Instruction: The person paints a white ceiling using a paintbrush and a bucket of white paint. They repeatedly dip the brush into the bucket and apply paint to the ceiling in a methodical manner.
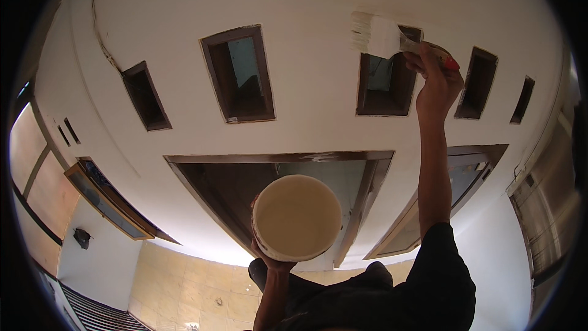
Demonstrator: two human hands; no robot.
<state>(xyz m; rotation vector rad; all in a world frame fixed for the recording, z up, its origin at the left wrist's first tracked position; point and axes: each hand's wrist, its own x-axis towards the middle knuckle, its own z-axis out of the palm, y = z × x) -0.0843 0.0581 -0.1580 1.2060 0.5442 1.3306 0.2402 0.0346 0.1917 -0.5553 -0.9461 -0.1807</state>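
Raised high at the upper right, my right hand [436,76] is closed round the handle of a wide paintbrush [384,37]. The brush points left, its pale, paint-coated bristles at the white wall [312,79] beside the top of a small brown-framed opening [383,86]. Low in the middle, my left hand [272,258] grips a round paint bucket [297,217] by its side and underside. Cream-coloured paint or a coated interior shows inside; how full it is I cannot tell. Most of the left hand's fingers are hidden by the bucket.
Another brown-framed opening [239,73] and several narrower ones line the wall. Below them is a doorway with a brown frame [275,158]. Open window sashes [113,202] jut out at the lower left and right. A cable [101,37] hangs at upper left. Tiled floor [190,282] lies far below.
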